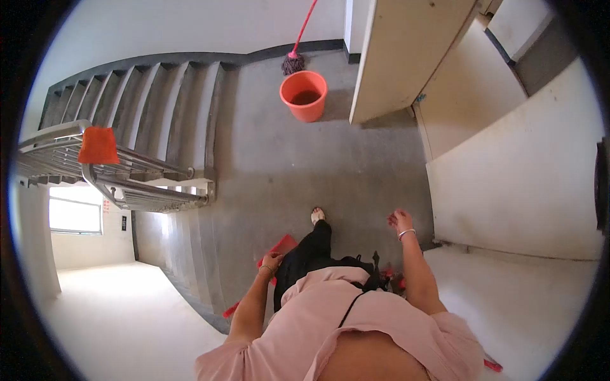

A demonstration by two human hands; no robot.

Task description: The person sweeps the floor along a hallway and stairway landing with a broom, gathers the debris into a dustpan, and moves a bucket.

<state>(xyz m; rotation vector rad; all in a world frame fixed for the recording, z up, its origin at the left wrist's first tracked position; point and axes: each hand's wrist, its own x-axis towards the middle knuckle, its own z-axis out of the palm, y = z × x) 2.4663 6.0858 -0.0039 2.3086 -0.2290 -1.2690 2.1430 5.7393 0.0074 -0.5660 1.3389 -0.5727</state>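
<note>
My left hand (pixel 272 260) is low at my left side, its fingers curled in. A flat red piece (pixel 284 244) shows right beside it, partly covered by the hand and my dark trousers; whether the fingers grip it I cannot tell. My right hand (pixel 400 221) hangs over the floor on the right, fingers loosely bent and apart, nothing in them. Ahead on the grey floor stands an orange bucket (pixel 311 113) with dark contents. Behind it a mop (pixel 294 63) with a pink handle leans up toward the wall, its dark strands on the floor.
Stairs (pixel 147 111) rise at the left beside a metal railing (pixel 140 162) with an orange cloth (pixel 98 146) draped over it. A pale door (pixel 400 57) stands open at the right, near a white wall (pixel 515 178). My foot (pixel 318 216) is on the grey floor (pixel 343 171).
</note>
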